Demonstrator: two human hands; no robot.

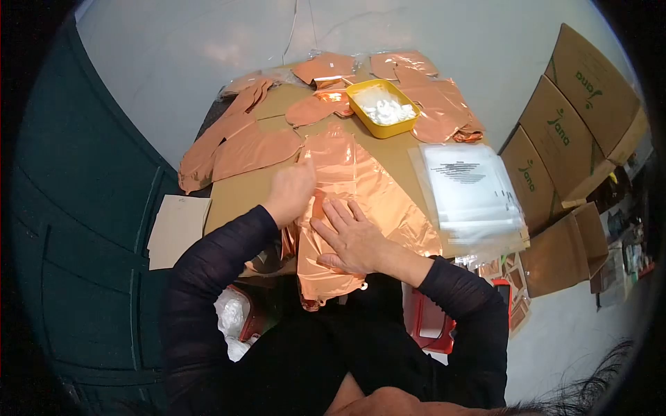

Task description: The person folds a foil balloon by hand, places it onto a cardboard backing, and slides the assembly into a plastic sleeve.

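Note:
A shiny copper-coloured foil balloon (378,197), uninflated, lies flat in front of me, its lower end hanging over the table's near edge. My right hand (354,239) rests palm down on it with the fingers spread. At the balloon's upper left edge, my left hand (291,191) is closed, fingers curled and pressed on the foil. Beyond both hands, more flat copper foil balloons (257,149) lie in overlapping groups.
A yellow tray (388,130) of small white pieces stands at the back. Clear printed plastic bags (475,197) are stacked on the right, with cardboard boxes (562,132) beyond. Tan card (177,232) lies left. Below are a red container (420,315) and white plastic (232,315).

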